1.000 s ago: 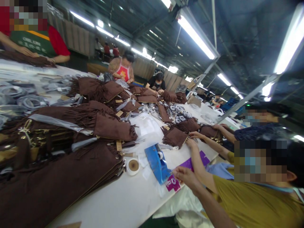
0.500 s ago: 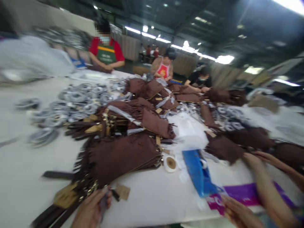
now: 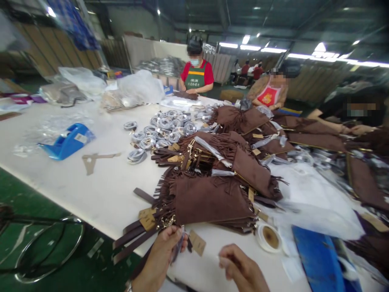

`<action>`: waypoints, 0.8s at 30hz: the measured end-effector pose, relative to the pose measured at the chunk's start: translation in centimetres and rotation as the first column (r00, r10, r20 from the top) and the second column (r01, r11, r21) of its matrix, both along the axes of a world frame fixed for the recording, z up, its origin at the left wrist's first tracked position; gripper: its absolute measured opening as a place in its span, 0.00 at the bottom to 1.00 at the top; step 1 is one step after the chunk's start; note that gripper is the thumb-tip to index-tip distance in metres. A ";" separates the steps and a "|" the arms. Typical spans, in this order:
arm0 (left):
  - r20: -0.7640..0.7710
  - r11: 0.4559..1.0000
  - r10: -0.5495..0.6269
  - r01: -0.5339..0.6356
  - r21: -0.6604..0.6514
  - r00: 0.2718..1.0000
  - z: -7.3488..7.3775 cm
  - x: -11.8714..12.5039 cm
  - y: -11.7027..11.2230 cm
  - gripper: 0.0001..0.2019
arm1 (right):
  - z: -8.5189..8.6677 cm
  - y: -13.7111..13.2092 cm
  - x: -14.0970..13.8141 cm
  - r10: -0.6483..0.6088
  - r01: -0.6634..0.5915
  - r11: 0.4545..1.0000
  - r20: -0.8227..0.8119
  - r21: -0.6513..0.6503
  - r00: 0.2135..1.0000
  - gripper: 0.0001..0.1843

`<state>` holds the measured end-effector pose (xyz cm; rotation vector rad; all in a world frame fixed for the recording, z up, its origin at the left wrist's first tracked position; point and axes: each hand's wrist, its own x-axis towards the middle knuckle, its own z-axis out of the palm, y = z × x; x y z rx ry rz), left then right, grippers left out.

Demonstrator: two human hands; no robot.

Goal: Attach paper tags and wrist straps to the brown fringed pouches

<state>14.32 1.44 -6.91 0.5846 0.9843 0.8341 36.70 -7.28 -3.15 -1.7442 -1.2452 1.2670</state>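
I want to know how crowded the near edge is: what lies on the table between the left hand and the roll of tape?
In the head view, between the left hand and the roll of tape lie a tan hang tag and bare white table; the right hand hovers just below.

Factory floor, bag assembly line. I stand at a long white table [image 3: 100, 190] heaped with brown fringed bags [image 3: 209, 198], bagged straps [image 3: 164, 125], tape dispensers [image 3: 68, 141]. Workers in aprons [image 3: 194, 79] stand along the far side. Overhead: steel roof, strip lights [image 3: 270, 50]. Green floor, more workers further back
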 end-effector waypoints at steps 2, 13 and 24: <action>-0.027 1.000 0.014 -0.013 0.015 1.000 0.0 -0.1 0.0 0.15 | 0.4 4.0 -3.4 0.128 -0.128 0.986 0.005 0.109 0.992 0.11; -0.069 0.995 0.079 -0.075 0.059 0.995 -1.0 0.0 0.8 0.18 | 1.0 9.6 -7.7 0.259 -0.327 0.938 0.395 0.116 0.881 0.10; -0.082 0.993 0.065 -0.056 0.103 0.994 -1.9 -0.1 0.9 0.17 | 0.9 9.6 -8.4 0.260 -0.351 0.935 0.570 0.054 0.780 0.10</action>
